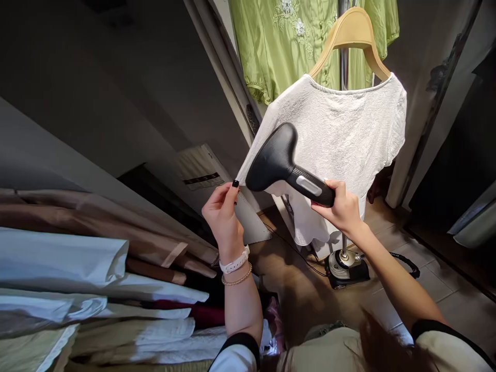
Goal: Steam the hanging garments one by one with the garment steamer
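Observation:
A white textured short-sleeved top (341, 129) hangs from a wooden hanger (353, 27). My left hand (225, 209) pinches the edge of its left sleeve and draws the cloth outward, down and to the left. In my right hand (343, 206) is the handle of a black garment steamer head (273, 157), with fingers wrapped round it. The broad end of the steamer head lies over the stretched sleeve, close to my left fingertips. Whether its face touches the cloth is hidden from me.
Behind the top hangs a green embroidered blouse (267, 46) by a metal pole (343, 67). The steamer base (346, 268) stands on the tiled floor, with a black hose (406, 262) beside it. Folded or hanging garments (62, 258) fill the lower left. A white panel (251, 222) leans near the left wall.

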Demonstrator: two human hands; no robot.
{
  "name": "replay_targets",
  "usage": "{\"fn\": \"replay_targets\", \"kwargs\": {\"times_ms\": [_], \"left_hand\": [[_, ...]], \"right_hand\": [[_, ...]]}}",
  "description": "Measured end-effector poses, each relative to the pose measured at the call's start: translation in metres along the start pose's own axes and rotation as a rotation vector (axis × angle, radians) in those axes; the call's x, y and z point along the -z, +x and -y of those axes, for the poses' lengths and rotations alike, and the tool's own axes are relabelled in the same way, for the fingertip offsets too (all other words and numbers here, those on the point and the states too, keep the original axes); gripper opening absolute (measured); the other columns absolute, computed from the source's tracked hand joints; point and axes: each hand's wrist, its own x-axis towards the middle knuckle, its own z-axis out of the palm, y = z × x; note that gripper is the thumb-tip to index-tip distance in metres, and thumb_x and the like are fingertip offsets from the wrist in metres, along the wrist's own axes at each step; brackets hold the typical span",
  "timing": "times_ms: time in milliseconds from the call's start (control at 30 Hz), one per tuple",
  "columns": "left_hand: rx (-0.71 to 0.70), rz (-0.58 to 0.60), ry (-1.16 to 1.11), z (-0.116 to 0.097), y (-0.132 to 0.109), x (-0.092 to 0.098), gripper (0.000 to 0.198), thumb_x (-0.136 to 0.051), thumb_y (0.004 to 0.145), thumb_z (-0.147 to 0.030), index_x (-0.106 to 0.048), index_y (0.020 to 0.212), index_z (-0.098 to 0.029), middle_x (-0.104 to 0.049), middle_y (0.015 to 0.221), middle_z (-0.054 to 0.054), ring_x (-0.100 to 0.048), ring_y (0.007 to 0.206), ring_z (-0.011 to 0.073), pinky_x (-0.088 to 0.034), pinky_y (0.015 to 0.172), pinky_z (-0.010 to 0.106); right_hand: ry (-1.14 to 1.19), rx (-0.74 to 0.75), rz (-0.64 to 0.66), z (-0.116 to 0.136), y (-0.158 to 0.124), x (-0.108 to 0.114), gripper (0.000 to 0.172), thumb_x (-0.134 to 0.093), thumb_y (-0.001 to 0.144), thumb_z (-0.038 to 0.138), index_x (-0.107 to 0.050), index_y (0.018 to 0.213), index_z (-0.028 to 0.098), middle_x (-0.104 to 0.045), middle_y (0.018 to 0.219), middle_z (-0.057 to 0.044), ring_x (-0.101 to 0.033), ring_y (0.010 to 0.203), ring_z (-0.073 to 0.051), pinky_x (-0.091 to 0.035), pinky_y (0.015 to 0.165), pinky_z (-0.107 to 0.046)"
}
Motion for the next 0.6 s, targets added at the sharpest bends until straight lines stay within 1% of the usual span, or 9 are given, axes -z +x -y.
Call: {"fn": "replay_targets", "kwargs": {"times_ms": [67, 133, 233, 300, 367, 433, 467, 533, 600], "left_hand": [[-0.008, 0.005, 0.009, -0.002, 0.001, 0.001, 0.021, -0.084, 0.068, -0.036, -0.078, 0.078, -0.019, -0.063, 0.076, 0.0, -0.051, 0.071, 0.0107, -0.04, 0.066, 0.024], [-0.018, -0.002, 0.015, -0.003, 0.001, 0.001, 0.02, -0.084, 0.067, -0.036, -0.078, 0.078, -0.019, -0.063, 0.076, 0.0, -0.051, 0.071, 0.0107, -0.039, 0.065, 0.024], [-0.016, -0.005, 0.03, -0.003, 0.002, 0.003, 0.021, -0.083, 0.067, -0.036, -0.078, 0.08, -0.02, -0.063, 0.076, 0.0, -0.05, 0.07, 0.0107, -0.039, 0.064, 0.024], [-0.013, -0.003, 0.044, -0.005, 0.002, 0.005, 0.021, -0.083, 0.066, -0.035, -0.078, 0.08, -0.02, -0.062, 0.076, 0.0, -0.05, 0.069, 0.0107, -0.039, 0.064, 0.024], [-0.049, 0.003, 0.085, -0.007, 0.003, 0.005, 0.018, -0.081, 0.068, -0.033, -0.078, 0.079, -0.02, -0.061, 0.075, -0.001, -0.049, 0.07, 0.011, -0.04, 0.065, 0.025], [-0.129, 0.006, 0.162, -0.009, 0.003, 0.003, 0.012, -0.08, 0.071, -0.03, -0.079, 0.079, -0.021, -0.056, 0.073, -0.002, -0.047, 0.07, 0.011, -0.039, 0.066, 0.025], [-0.17, 0.01, 0.199, -0.01, 0.004, 0.0, 0.01, -0.08, 0.072, -0.028, -0.079, 0.079, -0.022, -0.054, 0.071, -0.002, -0.046, 0.07, 0.0108, -0.039, 0.067, 0.025], [-0.221, 0.02, 0.24, -0.013, 0.005, -0.003, 0.007, -0.08, 0.074, -0.025, -0.08, 0.08, -0.022, -0.05, 0.07, -0.003, -0.043, 0.068, 0.0105, -0.037, 0.066, 0.025], [-0.193, 0.028, 0.254, -0.017, 0.003, -0.001, 0.007, -0.08, 0.074, -0.026, -0.079, 0.079, -0.022, -0.05, 0.072, -0.003, -0.042, 0.068, 0.0107, -0.036, 0.066, 0.025]], "right_hand": [[0.002, 0.045, 0.024, -0.001, 0.003, 0.0, 0.052, -0.058, 0.092, 0.061, -0.05, 0.121, 0.019, -0.073, 0.108, -0.014, -0.074, 0.082, -0.029, -0.055, 0.06, -0.034], [-0.005, 0.058, 0.042, -0.001, 0.005, 0.001, 0.052, -0.057, 0.093, 0.061, -0.05, 0.122, 0.018, -0.073, 0.108, -0.015, -0.074, 0.081, -0.03, -0.055, 0.06, -0.034], [-0.025, 0.056, 0.045, -0.002, 0.003, -0.001, 0.052, -0.055, 0.095, 0.059, -0.047, 0.125, 0.017, -0.072, 0.111, -0.016, -0.074, 0.082, -0.03, -0.056, 0.061, -0.035], [-0.023, 0.09, 0.06, -0.003, 0.0, -0.004, 0.049, -0.054, 0.097, 0.056, -0.046, 0.126, 0.017, -0.072, 0.111, -0.016, -0.074, 0.084, -0.029, -0.056, 0.062, -0.036], [-0.014, 0.142, 0.097, -0.005, -0.002, -0.007, 0.045, -0.054, 0.097, 0.053, -0.047, 0.124, 0.018, -0.071, 0.111, -0.016, -0.074, 0.086, -0.029, -0.057, 0.064, -0.035], [-0.013, 0.15, 0.128, -0.008, -0.001, -0.007, 0.044, -0.055, 0.096, 0.052, -0.048, 0.123, 0.018, -0.071, 0.111, -0.016, -0.073, 0.087, -0.029, -0.056, 0.065, -0.035], [-0.021, 0.121, 0.134, -0.01, 0.0, -0.005, 0.045, -0.055, 0.096, 0.052, -0.049, 0.123, 0.017, -0.071, 0.112, -0.017, -0.073, 0.087, -0.029, -0.056, 0.065, -0.035], [-0.06, 0.013, 0.12, -0.017, 0.002, 0.003, 0.048, -0.056, 0.094, 0.053, -0.049, 0.124, 0.016, -0.07, 0.114, -0.018, -0.072, 0.085, -0.03, -0.054, 0.065, -0.035], [-0.13, -0.12, 0.084, -0.025, 0.001, 0.016, 0.052, -0.059, 0.091, 0.055, -0.049, 0.124, 0.015, -0.07, 0.114, -0.019, -0.071, 0.084, -0.031, -0.052, 0.065, -0.036]]}}
